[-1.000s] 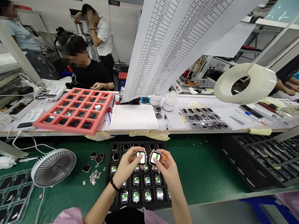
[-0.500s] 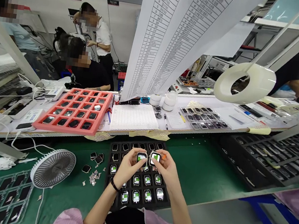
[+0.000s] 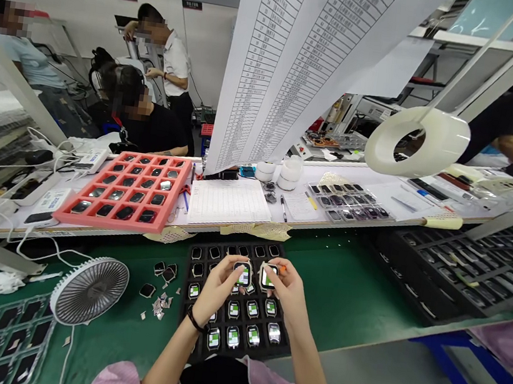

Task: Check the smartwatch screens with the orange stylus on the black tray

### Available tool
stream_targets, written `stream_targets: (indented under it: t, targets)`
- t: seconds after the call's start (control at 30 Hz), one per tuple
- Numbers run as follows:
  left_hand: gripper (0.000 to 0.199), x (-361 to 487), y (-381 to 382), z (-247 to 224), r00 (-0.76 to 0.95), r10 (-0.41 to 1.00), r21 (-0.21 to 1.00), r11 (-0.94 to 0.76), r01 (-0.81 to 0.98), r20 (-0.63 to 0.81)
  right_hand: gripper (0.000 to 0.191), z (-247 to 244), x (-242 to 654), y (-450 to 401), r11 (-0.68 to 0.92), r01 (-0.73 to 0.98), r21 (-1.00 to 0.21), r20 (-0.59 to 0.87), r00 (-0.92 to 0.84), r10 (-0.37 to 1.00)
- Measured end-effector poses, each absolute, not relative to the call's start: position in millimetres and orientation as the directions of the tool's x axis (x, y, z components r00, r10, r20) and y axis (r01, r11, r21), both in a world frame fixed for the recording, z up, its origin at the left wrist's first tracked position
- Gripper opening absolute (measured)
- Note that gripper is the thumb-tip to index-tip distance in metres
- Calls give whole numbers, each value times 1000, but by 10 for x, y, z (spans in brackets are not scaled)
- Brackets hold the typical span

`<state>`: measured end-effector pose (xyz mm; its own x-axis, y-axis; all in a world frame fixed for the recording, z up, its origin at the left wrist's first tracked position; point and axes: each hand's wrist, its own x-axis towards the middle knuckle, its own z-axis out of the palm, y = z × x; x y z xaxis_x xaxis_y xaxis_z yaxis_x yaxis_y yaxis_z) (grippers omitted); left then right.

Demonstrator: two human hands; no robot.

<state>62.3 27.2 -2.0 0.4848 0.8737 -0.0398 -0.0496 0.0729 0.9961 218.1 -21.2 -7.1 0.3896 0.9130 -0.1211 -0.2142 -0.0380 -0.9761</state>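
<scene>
My left fingers (image 3: 227, 273) pinch one watch (image 3: 242, 274), my right fingers (image 3: 281, 272) a second watch (image 3: 269, 276), both barely shifted from a moment ago, just above the black tray (image 3: 199, 320).

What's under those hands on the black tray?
Square watches with green-marked screens fill the black tray; slots directly beneath the left hand and right hand are hidden.

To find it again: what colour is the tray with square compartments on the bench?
Coral red: the compartment tray, clearest in the head view.
</scene>
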Motion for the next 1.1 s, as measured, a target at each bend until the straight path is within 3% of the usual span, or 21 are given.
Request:
stream_targets:
  t: [0.2,0.5,0.9,1.1]
  targets:
    - [40,599,290,-31,443,896,999,42,8,-41,33,-94,2241,-243,-31,-207,-978,-99,323,941]
    - [41,634,283,-45,455,890,995,63,-80,-19,41,-96,2274,-242,-7,-200,-980,-40,161,986]
    - [37,596,294,-43,445,894,998,61,7,-58,33,-119,2236,-211,-64,-214,-975,-136,341,930]
    - [38,591,304,-86,477,877,998,61,-5,-51,33,-139,2227,-203,-38,-213,-976,-106,322,941]
